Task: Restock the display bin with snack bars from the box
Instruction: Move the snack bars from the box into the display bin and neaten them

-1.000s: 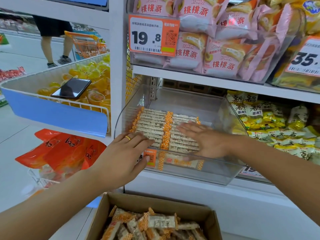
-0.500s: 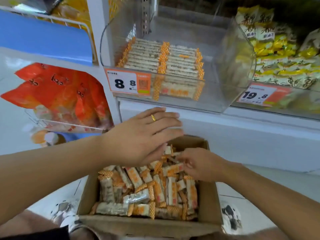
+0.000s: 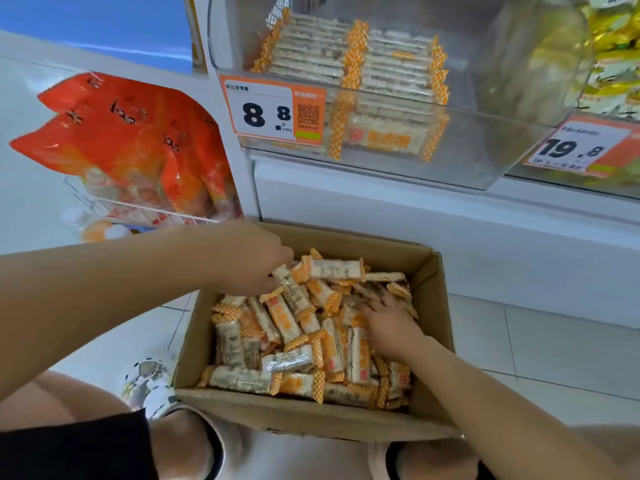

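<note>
An open cardboard box (image 3: 311, 415) stands on the floor between my knees, filled with several orange-and-white snack bars (image 3: 287, 320) in a loose heap. My left hand (image 3: 249, 261) reaches over the box's far left corner, fingers curled down and pinching a snack bar at the top of the heap. My right hand (image 3: 388, 323) lies on the bars at the box's right side, fingers stretched out among them. Above, the clear display bin (image 3: 467, 150) holds two neat rows of stacked bars (image 3: 311, 50) at its left; its right part holds none.
An orange 8.8 price tag (image 3: 270, 112) is fixed to the bin's front left. Orange bags (image 3: 131, 140) hang in a wire basket at the left. A bin of yellow snacks (image 3: 616, 64) with a 19.8 tag (image 3: 575, 147) is at the right. My shoe (image 3: 149, 379) is beside the box.
Both hands left the display bin and came down into the box. The view dropped from the shelf to the box. My left hand now pinches a bar and my right hand has pushed deeper.
</note>
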